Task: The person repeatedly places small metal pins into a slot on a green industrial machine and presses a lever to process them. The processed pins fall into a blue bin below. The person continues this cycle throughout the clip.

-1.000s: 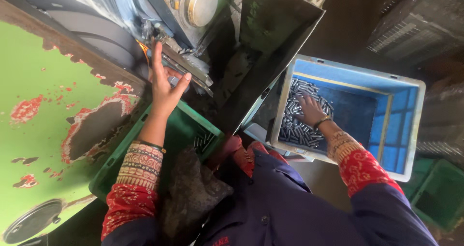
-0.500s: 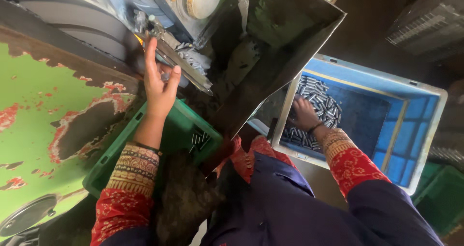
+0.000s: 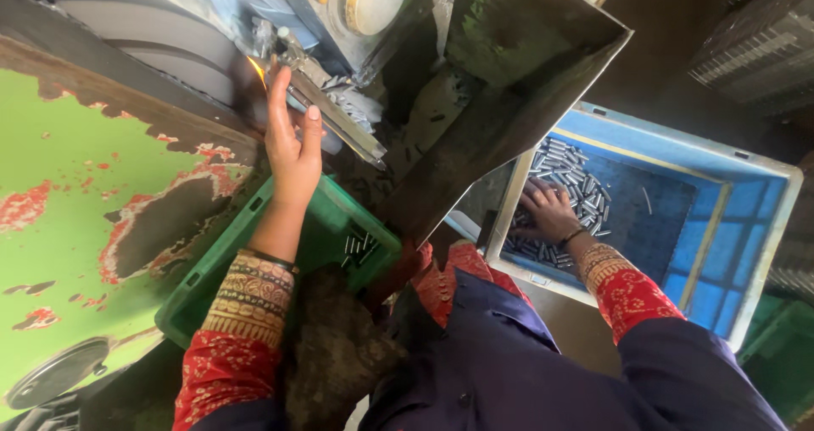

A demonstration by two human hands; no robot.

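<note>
My left hand (image 3: 292,147) reaches up to a grinding machine, fingers straight and thumb apart, its fingertips against a slanted metal rail (image 3: 339,122). A small orange spark (image 3: 257,71) glows just beside the fingertips. The palm faces away, so I cannot see anything under it. My right hand (image 3: 551,212) is down in a blue crate (image 3: 763,228), fingers curled into a pile of small metal pins (image 3: 566,166). A green crate (image 3: 254,253) sits below my left forearm with a few pins (image 3: 360,246) in it.
A dark sheet-metal chute (image 3: 509,83) slopes down between the two crates. The machine's green top with chipped red-brown patches (image 3: 76,211) fills the left. Black stacked crates (image 3: 755,50) stand at the far right, and another green crate (image 3: 784,355) at the lower right.
My left hand has slid up along the rail toward the wheel and its fingers have drawn together. A spark now shows there. My right hand stays in the pin pile.
</note>
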